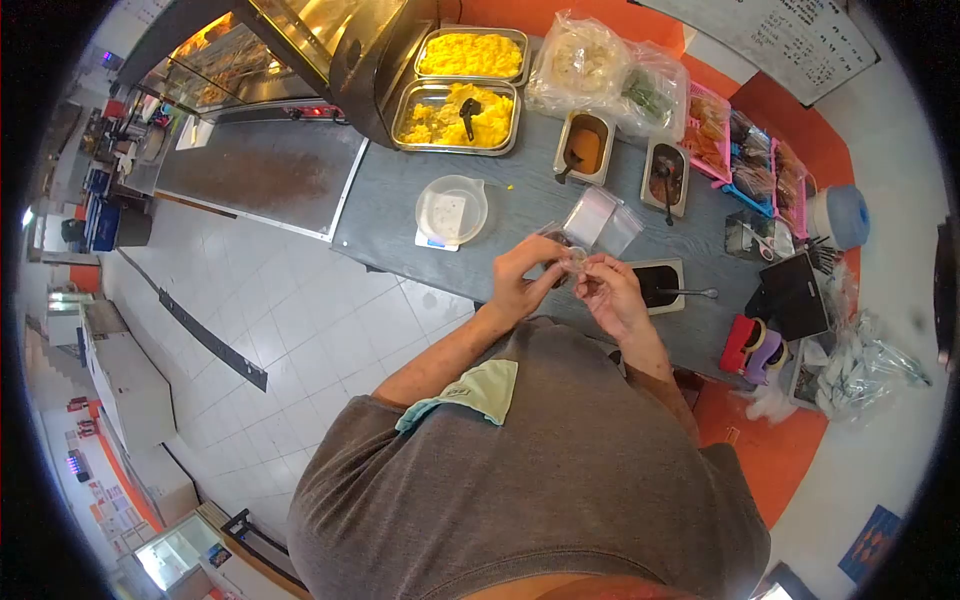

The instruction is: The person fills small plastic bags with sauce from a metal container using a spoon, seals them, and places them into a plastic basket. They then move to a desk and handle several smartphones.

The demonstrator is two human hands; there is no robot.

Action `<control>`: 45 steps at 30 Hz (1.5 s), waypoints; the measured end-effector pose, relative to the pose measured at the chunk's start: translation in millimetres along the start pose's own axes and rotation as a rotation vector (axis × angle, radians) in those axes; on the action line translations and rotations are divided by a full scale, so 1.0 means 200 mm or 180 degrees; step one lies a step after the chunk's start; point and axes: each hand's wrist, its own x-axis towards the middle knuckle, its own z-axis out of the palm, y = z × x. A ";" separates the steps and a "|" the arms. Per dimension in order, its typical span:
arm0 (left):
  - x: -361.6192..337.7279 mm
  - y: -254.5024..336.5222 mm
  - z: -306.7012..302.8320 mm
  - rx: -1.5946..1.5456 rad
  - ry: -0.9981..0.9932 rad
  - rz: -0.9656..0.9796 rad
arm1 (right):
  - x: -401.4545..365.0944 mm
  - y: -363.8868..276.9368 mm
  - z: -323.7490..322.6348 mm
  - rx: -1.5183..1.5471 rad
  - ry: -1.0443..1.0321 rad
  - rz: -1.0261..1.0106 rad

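Note:
My left hand (528,272) and my right hand (612,290) meet near the table's front edge, both with fingers pinched on a small clear plastic bag (574,262). Something dark shows behind the fingers; what it is I cannot make out. Just beyond the hands lies a stack of flat clear bags (598,218). To the left, a round clear tub (451,208) rests on a white scale (437,241). A metal tray of dark sauce (655,285) with a ladle is right beside my right hand.
Two trays of yellow food (471,55) stand at the back left of the grey table (385,215). Sauce trays (586,145), large plastic bags (580,65), pink baskets (708,130), scissors (766,243) and tape rolls (762,352) stand along the back and right.

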 end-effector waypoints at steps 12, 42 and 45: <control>0.16 0.17 -0.14 0.1474 -0.1701 0.1172 | -0.06 -0.16 0.03 -0.3168 0.0434 -0.0791; 0.08 0.23 -0.08 -0.1522 -0.0359 -0.1853 | -0.12 -0.21 0.19 -0.3921 -0.0232 -0.3027; 0.08 0.26 -0.05 -0.0981 -0.0593 -0.1368 | -0.12 -0.21 0.21 -0.3859 -0.0371 -0.2926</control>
